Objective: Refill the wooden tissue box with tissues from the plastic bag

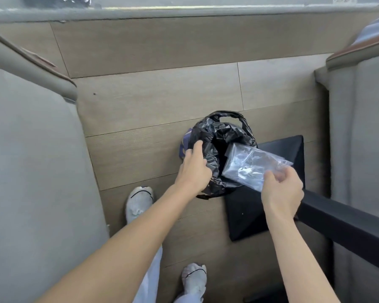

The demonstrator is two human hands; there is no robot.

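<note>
A clear, empty-looking plastic bag point(249, 166) hangs over the mouth of a small bin lined with a black bin bag point(222, 132) on the floor. My right hand point(281, 189) pinches the clear bag at its near right corner. My left hand point(194, 169) grips the left rim of the black liner and holds it apart. The inside of the bin is dark. No wooden tissue box or tissues show in this view.
A black table base point(249, 215) and its slanting leg point(348, 217) stand right beside the bin. Grey upholstered seats flank the wooden floor point(151, 101) on the left point(31, 171) and right point(363, 127). My feet in white shoes point(138, 202) stand below the bin.
</note>
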